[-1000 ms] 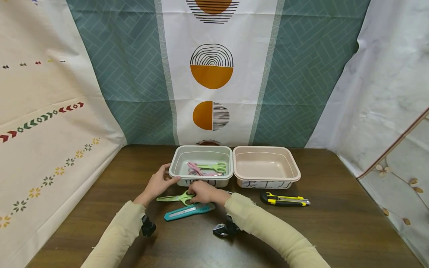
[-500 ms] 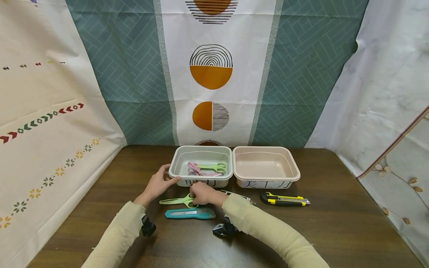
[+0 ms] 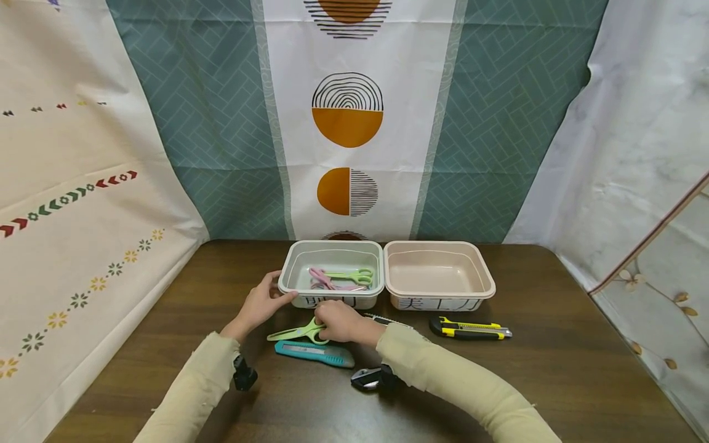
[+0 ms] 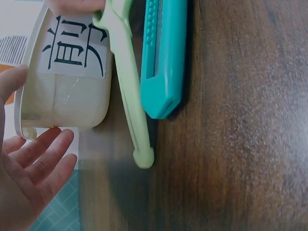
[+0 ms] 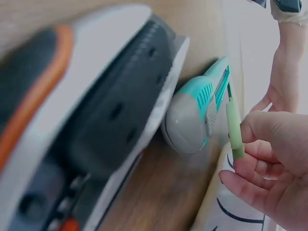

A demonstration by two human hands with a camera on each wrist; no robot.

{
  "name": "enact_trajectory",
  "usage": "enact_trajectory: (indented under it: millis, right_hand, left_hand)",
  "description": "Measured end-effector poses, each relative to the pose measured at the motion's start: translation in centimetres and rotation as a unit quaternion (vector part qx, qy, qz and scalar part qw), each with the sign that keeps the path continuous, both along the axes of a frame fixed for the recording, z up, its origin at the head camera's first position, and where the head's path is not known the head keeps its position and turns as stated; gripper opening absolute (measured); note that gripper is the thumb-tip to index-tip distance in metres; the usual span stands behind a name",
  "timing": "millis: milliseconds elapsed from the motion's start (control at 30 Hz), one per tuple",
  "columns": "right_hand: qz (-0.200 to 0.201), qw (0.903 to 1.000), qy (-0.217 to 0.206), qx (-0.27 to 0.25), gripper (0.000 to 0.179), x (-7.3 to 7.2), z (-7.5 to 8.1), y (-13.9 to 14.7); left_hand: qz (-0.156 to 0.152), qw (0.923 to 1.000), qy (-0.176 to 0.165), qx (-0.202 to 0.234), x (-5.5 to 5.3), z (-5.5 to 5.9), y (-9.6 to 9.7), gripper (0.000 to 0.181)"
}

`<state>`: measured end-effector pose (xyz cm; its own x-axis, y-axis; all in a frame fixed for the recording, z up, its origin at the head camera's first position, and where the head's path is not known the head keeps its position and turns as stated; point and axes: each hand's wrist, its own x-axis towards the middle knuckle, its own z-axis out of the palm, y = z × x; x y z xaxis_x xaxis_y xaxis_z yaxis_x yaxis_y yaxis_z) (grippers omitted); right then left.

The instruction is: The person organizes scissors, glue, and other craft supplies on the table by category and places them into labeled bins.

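My right hand [image 3: 343, 321] pinches the handle of light-green scissors [image 3: 290, 334] low over the table, their blades pointing left; its fingertips grip the handle in the right wrist view. Just in front lies a teal utility knife [image 3: 314, 354]. The left hand [image 3: 261, 307] rests at the left front corner of a pale green box [image 3: 332, 293], thumb on the rim and fingers loosely extended along the side, as the left wrist view shows. Inside that box are pink scissors [image 3: 323, 277] and another green pair [image 3: 340, 277].
A beige box [image 3: 440, 294] adjoins the pale green one on the right. A yellow-and-black utility knife [image 3: 473, 330] lies before it. Behind the right hand, a slim dark-and-white tool [image 3: 388, 320] is partly hidden. A black-and-silver tool [image 3: 365, 379] lies by the right wrist.
The right hand has shifted slightly right with the green scissors. The teal utility knife has turned clockwise, its right end now nearer me. My left hand stays at the box corner.
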<state>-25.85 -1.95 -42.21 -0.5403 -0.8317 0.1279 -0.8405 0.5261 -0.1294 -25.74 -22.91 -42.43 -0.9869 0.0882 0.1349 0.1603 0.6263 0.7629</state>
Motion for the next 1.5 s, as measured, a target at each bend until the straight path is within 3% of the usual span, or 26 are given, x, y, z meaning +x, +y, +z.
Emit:
enact_trajectory:
  millis: [233,500,833,1500]
  right_hand:
    - [0.01,0.9992,0.032,-0.02,0.032,0.8,1.1,1.4]
    - [0.024,0.9985,0.036,-0.033,0.021,1.0,2.0,3.3]
    - [0.055,0.9947,0.079,-0.036,0.011,0.1,3.3,5.8]
    - [0.065,0.9908,0.089,-0.078,0.011,-1.4,6.5,9.5]
  left_hand:
    - [0.001,1.0,0.0,-0.002,-0.1,0.1,0.1,0.066]
    - [0.004,1.0,-0.001,-0.006,0.0,0.1,0.0,0.066]
    - [0.002,1.0,0.0,-0.001,0.1,0.2,0.0,0.066]
    - [0.002,1.0,0.001,-0.005,0.0,0.1,0.2,0.065]
